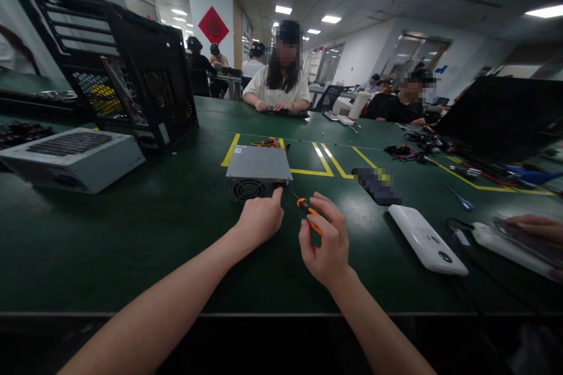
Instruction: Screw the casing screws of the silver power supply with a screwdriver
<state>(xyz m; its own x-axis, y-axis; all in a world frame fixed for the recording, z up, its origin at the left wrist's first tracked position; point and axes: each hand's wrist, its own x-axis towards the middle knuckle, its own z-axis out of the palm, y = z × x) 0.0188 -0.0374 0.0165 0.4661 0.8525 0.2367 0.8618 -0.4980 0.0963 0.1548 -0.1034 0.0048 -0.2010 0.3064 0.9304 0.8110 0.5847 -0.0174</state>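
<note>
A grey computer power supply (259, 163) lies on the green table in front of me, its fan grille and socket facing me. My left hand (261, 215) is closed except for one finger, which touches the power supply near the socket at its right end. The inside of that hand is hidden. Right of it, my right hand (328, 240) holds an orange and black screwdriver (310, 214) between thumb and fingers. The thin shaft slants up and left towards the right edge of the power supply; I cannot tell whether its tip touches. Coloured cables (267, 142) lie behind the power supply.
A black computer case (132, 70) and another power supply (74, 158) stand left. To the right are a dark blurred object (377, 184), a white device (426, 239), a small screwdriver (461, 199) and another person's hand (539, 227). A person (281, 82) sits opposite.
</note>
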